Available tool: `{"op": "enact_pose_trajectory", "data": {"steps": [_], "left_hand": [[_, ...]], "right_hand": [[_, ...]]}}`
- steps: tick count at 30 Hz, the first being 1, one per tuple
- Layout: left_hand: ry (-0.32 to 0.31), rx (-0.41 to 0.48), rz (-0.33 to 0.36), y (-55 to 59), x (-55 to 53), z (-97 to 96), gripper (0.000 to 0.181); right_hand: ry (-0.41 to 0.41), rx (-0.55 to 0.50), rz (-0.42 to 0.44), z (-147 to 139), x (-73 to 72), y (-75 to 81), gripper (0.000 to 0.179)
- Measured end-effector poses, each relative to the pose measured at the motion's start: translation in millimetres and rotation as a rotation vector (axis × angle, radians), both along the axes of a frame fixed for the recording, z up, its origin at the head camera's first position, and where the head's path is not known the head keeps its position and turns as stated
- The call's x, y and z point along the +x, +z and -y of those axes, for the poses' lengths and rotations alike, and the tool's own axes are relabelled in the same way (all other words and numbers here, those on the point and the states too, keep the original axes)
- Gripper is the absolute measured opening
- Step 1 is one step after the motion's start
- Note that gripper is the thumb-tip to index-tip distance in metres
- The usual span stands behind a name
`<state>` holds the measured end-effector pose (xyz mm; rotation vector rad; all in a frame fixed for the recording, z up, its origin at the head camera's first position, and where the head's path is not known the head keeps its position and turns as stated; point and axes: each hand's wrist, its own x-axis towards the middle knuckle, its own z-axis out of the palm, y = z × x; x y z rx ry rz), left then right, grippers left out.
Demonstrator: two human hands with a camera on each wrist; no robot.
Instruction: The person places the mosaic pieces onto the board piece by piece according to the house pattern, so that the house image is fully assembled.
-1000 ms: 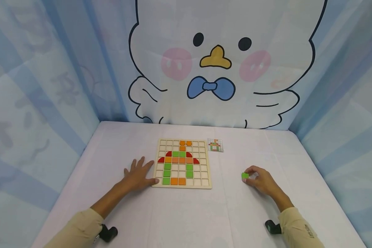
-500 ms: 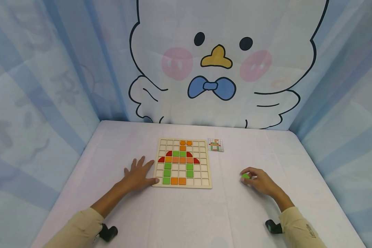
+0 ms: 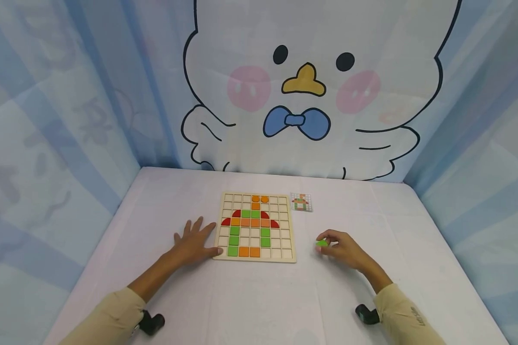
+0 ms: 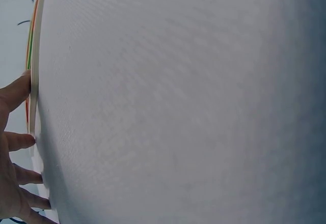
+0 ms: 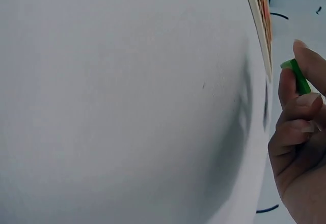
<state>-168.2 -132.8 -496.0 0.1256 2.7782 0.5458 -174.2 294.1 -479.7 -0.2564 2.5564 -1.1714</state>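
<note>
A square wooden grid board (image 3: 286, 243) lies mid-table, bearing green, orange and red tiles in a symmetrical pattern. With fingers spread, my left hand (image 3: 194, 245) rests at the board's left edge, its thumb on the lower left corner; the left wrist view shows the thumb (image 4: 19, 91) against the rim. To the right of the board, my right hand (image 3: 343, 248) pinches a green tile (image 3: 322, 243) between thumb and fingers, above the table. That green tile (image 5: 299, 76) stands edge-on in the right wrist view, partly covered by the fingers.
A small printed card (image 3: 301, 202) with a similar coloured pattern lies against the board's upper right side. White cloth covers the table (image 3: 259, 302). Behind it hangs a curtain (image 3: 302, 153) with a cartoon bird. Black devices (image 3: 151, 324) are worn at both wrists.
My right hand has moved left toward the board with the green tile and turned the tile between its fingers. The left hand stays at the board's edge.
</note>
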Motion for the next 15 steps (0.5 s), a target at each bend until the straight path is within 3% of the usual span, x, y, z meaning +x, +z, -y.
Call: {"op": "enact_pose_trajectory", "data": {"steps": [15], "left_hand": [[0.002, 0.006, -0.004, 3.3, 2.2, -1.5, 0.086]], "right_hand": [[0.173, -0.132, 0.079, 51.0, -7.7, -1.3, 0.030]]}}
